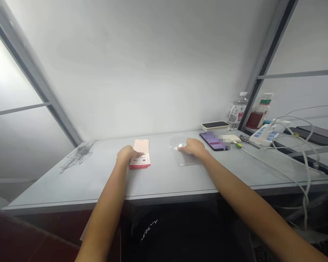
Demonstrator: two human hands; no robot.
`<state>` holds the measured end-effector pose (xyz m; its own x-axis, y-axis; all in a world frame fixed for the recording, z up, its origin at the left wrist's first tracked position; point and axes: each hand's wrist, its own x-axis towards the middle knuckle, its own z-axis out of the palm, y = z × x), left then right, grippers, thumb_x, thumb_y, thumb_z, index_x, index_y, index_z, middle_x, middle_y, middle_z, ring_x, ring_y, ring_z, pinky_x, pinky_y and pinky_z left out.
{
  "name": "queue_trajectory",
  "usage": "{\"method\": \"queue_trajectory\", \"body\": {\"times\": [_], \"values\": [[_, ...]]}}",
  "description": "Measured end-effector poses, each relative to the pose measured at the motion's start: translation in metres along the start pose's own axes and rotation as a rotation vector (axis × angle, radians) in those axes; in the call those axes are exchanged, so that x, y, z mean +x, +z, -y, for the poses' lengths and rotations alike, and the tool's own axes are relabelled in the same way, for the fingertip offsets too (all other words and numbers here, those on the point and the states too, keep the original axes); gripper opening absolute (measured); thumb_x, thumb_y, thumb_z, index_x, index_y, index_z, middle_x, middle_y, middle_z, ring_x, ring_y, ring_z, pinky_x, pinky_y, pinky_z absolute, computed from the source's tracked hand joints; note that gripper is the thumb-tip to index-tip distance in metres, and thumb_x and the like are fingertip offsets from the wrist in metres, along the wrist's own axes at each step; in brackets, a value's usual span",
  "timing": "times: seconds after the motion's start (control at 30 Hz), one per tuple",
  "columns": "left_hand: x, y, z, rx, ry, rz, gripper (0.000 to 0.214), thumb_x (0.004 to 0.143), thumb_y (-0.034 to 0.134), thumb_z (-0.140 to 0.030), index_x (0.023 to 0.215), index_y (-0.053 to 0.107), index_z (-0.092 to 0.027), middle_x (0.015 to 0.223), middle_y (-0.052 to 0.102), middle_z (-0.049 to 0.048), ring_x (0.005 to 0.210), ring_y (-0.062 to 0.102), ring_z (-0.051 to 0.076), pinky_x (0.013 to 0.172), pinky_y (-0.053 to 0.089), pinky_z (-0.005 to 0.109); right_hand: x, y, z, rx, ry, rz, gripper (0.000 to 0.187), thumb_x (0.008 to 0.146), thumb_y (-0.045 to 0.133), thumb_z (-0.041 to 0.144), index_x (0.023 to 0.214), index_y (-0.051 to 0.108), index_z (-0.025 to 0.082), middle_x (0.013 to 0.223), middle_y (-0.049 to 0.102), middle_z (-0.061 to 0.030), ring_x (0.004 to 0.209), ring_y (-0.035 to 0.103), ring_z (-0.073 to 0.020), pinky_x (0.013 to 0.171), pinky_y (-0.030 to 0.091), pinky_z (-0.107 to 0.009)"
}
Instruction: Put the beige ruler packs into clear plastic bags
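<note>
On the table, my left hand [126, 153] is closed at the left edge of a small stack of pale pink and white printed cards [140, 161] with red lower edges. Its fingers lie across the upper part of the stack and hide some of the print. Further right, my right hand [196, 147] pinches a clear plastic bag [184, 158] near its top. The bag lies flat and see-through on the surface, with a shiny crease beside the fingers.
A phone with a lit screen [211, 141] lies right of my right hand, a second phone [215, 125] behind it. Further right stand a water bottle [237, 112], a bottle of red liquid [258, 113] and a power strip [266, 134] with white cables. Dark tangled strands [79, 154] lie far left.
</note>
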<state>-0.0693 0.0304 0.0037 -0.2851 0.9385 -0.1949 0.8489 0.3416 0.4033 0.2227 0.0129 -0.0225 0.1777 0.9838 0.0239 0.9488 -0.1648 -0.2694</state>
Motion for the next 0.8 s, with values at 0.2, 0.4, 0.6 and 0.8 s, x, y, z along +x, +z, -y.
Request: {"method": "queue_trajectory", "body": {"times": [0.2,0.4,0.6,0.8], "values": [[0.004,-0.004,0.001,-0.272,0.068,0.103,0.026,0.057,0.072,-0.034,0.069,0.057,-0.016,0.076,0.069,0.0100,0.070,0.066,0.024,0.058,0.048,0.029,0.007,-0.001,-0.001,0.247,-0.055,0.006,0.028,0.065,0.067,0.041,0.067,0.053,0.016,0.075,0.063,-0.0082,0.069,0.058,-0.0210,0.053,0.036,-0.027],[0.010,-0.006,0.001,-0.388,0.123,0.055,0.018,0.067,0.064,-0.027,0.077,0.059,-0.014,0.087,0.069,0.0111,0.074,0.066,0.022,0.057,0.049,0.026,0.003,-0.006,0.002,0.505,-0.127,0.074,0.020,0.074,0.056,0.029,0.061,0.055,0.014,0.057,0.059,-0.0024,0.051,0.052,-0.0110,0.047,0.036,-0.021],[-0.008,-0.001,-0.015,-1.069,0.590,0.187,0.034,0.066,0.067,-0.040,0.087,0.060,-0.014,0.087,0.068,0.0086,0.075,0.064,0.019,0.066,0.052,0.031,-0.004,-0.008,0.011,0.782,-0.245,-0.013,0.026,0.081,0.049,0.030,0.092,0.065,0.013,0.078,0.068,-0.0064,0.053,0.058,-0.0114,0.047,0.042,-0.021],[-0.050,0.045,-0.056,-1.197,0.794,0.591,0.039,0.069,0.065,-0.046,0.091,0.061,-0.014,0.084,0.067,0.0101,0.079,0.064,0.021,0.069,0.051,0.033,-0.019,0.002,0.037,0.917,-0.450,-0.075,0.029,0.080,0.053,0.033,0.097,0.066,0.015,0.086,0.070,-0.0067,0.064,0.063,-0.0174,0.056,0.048,-0.026]]}}
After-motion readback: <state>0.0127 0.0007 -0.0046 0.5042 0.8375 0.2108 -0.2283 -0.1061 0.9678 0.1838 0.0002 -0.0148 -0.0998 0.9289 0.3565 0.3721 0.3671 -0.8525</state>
